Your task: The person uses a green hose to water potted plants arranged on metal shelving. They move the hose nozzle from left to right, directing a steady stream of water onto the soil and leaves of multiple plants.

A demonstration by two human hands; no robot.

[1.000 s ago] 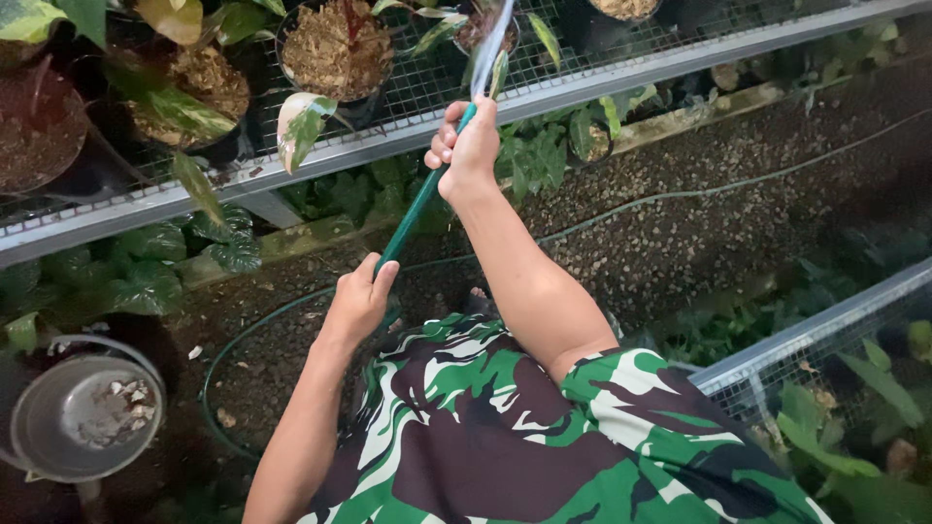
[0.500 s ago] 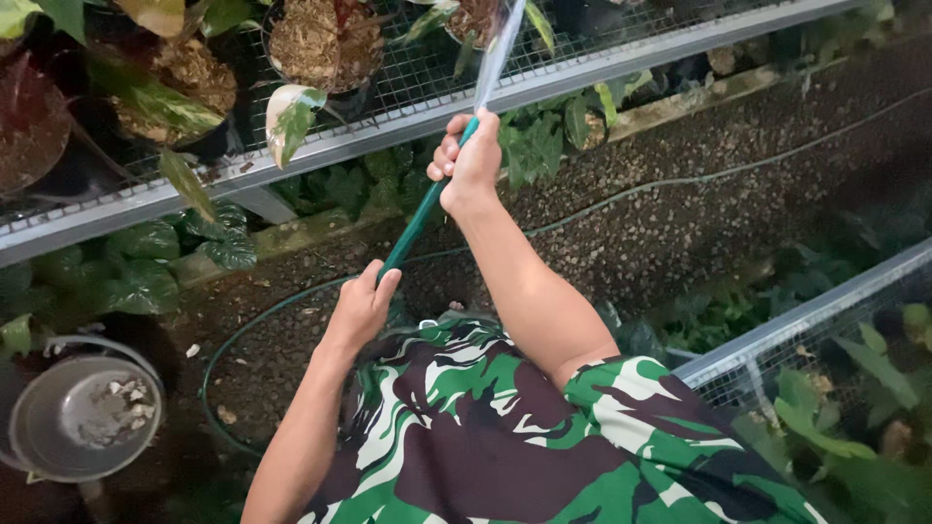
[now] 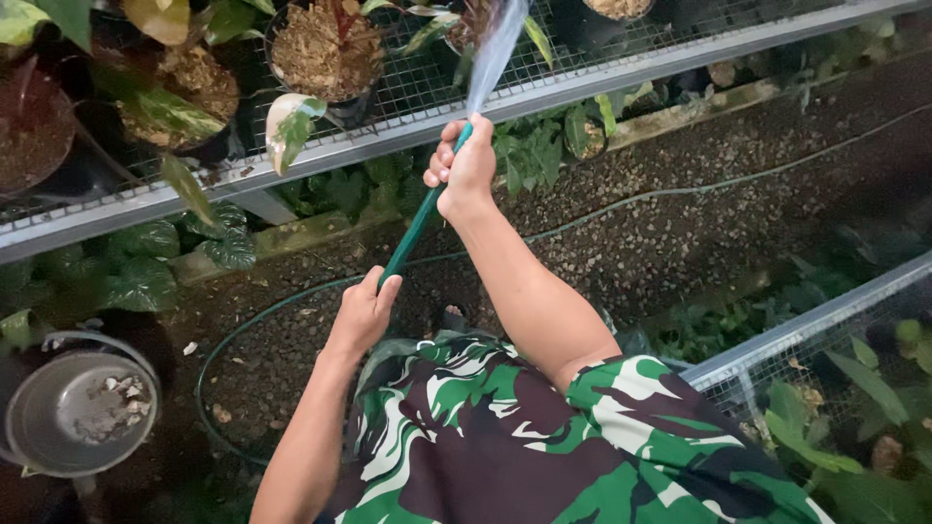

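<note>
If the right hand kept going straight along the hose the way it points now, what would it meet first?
Probably the metal front rail of the wire-mesh bench, just beyond the right hand. If it passed above the rail, the potted plant under the spray comes next. Depth is unclear.

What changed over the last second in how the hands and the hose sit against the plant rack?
Little. The right hand at the nozzle end of the green hose shifted slightly, and the water spray now falls a little further along the wire rack, by the potted plants. The left hand keeps its grip lower on the hose. Nothing was taken hold of or let go; the metal bucket stayed put.
</note>
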